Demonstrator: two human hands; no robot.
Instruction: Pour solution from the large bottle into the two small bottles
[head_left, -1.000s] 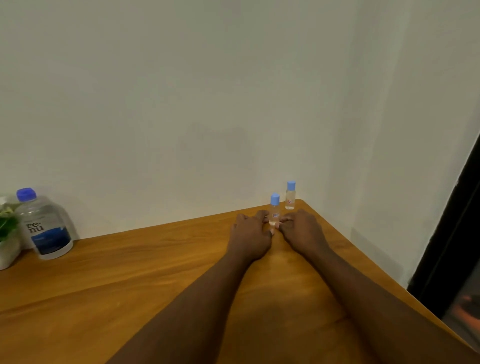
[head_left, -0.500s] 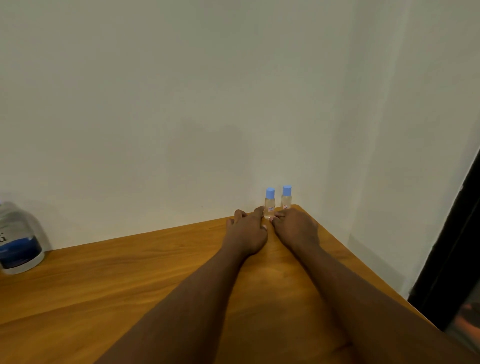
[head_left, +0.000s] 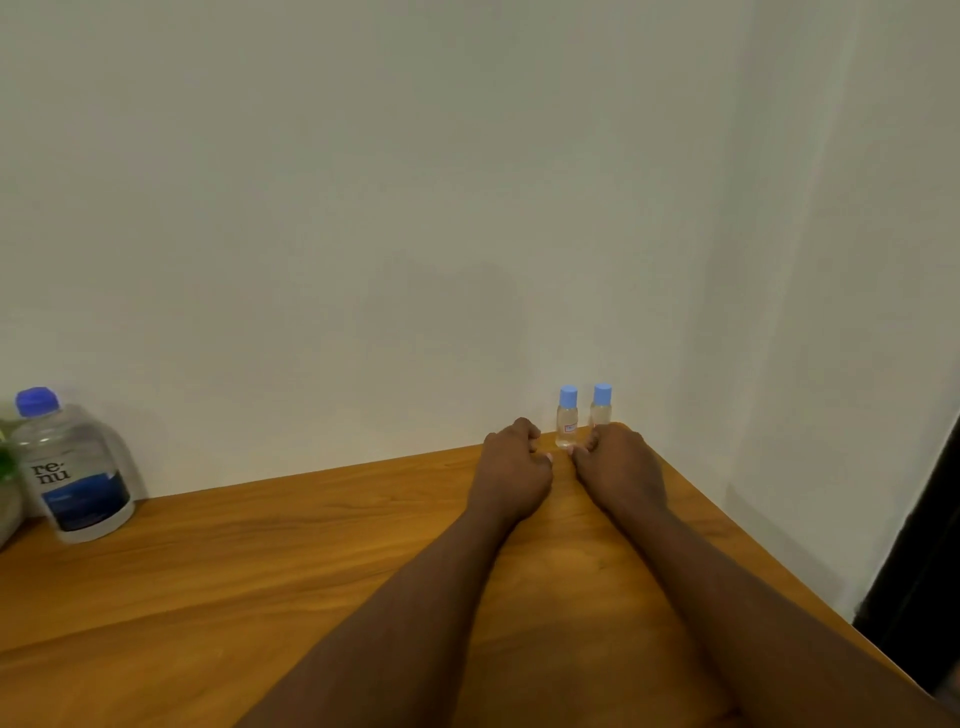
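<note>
My left hand (head_left: 511, 470) and right hand (head_left: 618, 467) have let go of the nearer small bottle (head_left: 566, 418); curled and empty, they rest before it. Its twin (head_left: 601, 405) stands beside it, capped. The large bottle (head_left: 72, 467) waits far left of them, so pouring has not begun.

Large bottle far left, two small bottles at the far right corner

The clear large bottle (head_left: 75, 470), blue cap on, blue "renu" label, stands upright by the wall. Both clear small bottles (head_left: 567, 418) (head_left: 601, 406) stand upright, capped in light blue, just beside each other.
</note>
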